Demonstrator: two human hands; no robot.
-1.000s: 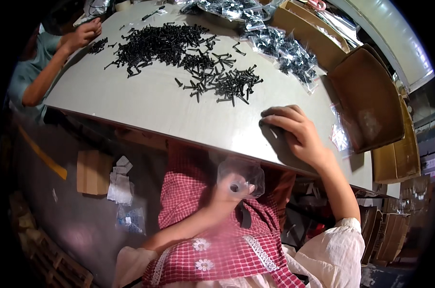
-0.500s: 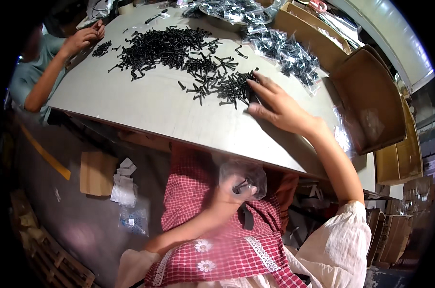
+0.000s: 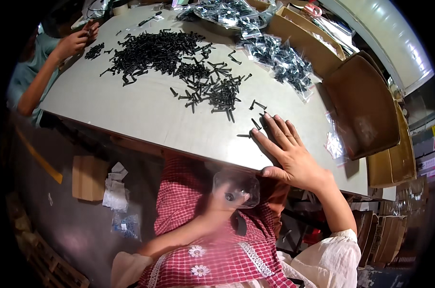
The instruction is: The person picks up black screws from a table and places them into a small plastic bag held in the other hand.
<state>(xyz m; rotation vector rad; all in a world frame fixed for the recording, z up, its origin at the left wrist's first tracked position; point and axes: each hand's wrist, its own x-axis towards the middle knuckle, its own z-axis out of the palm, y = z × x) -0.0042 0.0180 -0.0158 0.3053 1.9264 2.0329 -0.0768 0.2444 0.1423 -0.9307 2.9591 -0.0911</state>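
Note:
My right hand [image 3: 290,156] rests on the table near its front edge, fingers stretched and spread, palm down. At its fingertips lie several loose black screws [image 3: 256,124], some touching the fingers or partly under them. Below the table edge, over my lap, my left hand [image 3: 216,204] is closed on a clear plastic bag [image 3: 248,185]. Something dark, apparently a screw, shows inside the bag; the left fingers are partly blurred. A smaller heap of black screws [image 3: 223,93] lies left of my right hand, joined to a large heap [image 3: 152,53] farther back.
Filled clear packets [image 3: 289,67] spread along the far right, with more on a round tray [image 3: 227,19]. Cardboard boxes [image 3: 361,103] stand at the table's right edge. A co-worker's hands [image 3: 78,41] are at the far left beside a small screw pile [image 3: 94,51].
My right hand has moved from the smaller heap toward the front edge, bringing several screws along. The left hand with the bag has shifted slightly down in view.

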